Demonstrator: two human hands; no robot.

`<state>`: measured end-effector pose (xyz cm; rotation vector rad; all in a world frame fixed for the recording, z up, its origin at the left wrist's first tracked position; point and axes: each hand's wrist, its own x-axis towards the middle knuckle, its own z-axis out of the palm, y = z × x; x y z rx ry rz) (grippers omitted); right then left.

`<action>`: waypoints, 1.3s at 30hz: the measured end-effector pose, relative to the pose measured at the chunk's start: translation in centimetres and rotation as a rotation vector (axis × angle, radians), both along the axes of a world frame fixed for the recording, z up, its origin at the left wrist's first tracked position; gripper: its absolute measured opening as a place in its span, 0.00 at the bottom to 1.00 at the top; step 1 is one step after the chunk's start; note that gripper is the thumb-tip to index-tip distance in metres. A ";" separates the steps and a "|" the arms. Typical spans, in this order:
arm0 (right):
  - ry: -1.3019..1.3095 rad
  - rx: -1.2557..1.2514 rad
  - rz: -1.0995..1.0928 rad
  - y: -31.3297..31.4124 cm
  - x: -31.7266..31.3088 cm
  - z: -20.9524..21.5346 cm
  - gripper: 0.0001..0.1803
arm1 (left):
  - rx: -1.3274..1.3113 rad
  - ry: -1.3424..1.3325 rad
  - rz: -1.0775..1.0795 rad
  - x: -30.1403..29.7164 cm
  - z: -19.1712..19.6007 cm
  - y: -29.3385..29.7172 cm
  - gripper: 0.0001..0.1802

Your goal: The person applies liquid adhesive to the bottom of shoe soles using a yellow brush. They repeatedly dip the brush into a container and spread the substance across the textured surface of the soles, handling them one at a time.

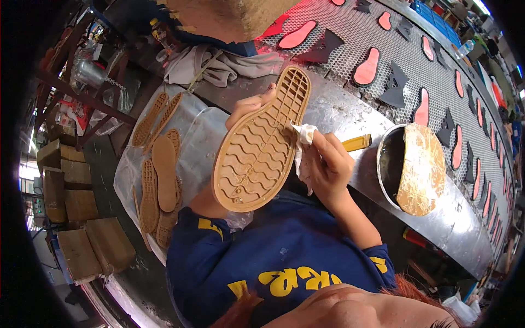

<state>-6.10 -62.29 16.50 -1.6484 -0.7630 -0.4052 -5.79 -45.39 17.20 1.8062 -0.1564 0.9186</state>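
Note:
A tan shoe sole (257,147) is held up in front of me, its wavy, gridded tread toward me and its narrow end up. Behind it, my left hand (249,107) grips the sole by its left edge; part of that hand is hidden. Pinched in my right hand (331,167) is a white cloth (302,158), which meets the right edge of the sole near its middle. Just beyond the right hand lies a flat yellow tool (356,143) on the metal ledge; its kind is unclear.
Several tan soles (164,172) lie on a plastic-covered table at left. A round pot (389,164), partly covered by a tape-wrapped board (421,169), stands at right. Beyond, a mesh conveyor (350,33) carries pink insoles and black pieces. Grey cloth (205,65) lies at the back; cardboard boxes (95,249) stand far left.

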 end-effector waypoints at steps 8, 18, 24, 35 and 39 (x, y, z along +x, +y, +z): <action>0.021 -0.039 0.060 -0.1 -1.0 -0.4 0.19 | 0.582 -0.118 0.315 -0.3 -0.1 0.4 0.23; 0.374 0.162 0.351 0.2 -5.0 0.6 0.14 | 0.770 -0.185 0.415 -0.2 0.4 -0.1 0.26; 0.978 0.402 0.786 -0.9 -5.4 0.2 0.14 | 0.795 -0.225 0.465 -0.1 -0.6 -1.2 0.25; 1.430 1.046 1.291 -3.0 -3.9 -2.0 0.10 | 0.277 0.105 0.245 -1.1 0.1 -4.0 0.34; 1.292 0.964 0.575 -2.8 1.6 -2.2 0.21 | 0.175 -0.096 0.245 -0.1 -1.1 -1.8 0.29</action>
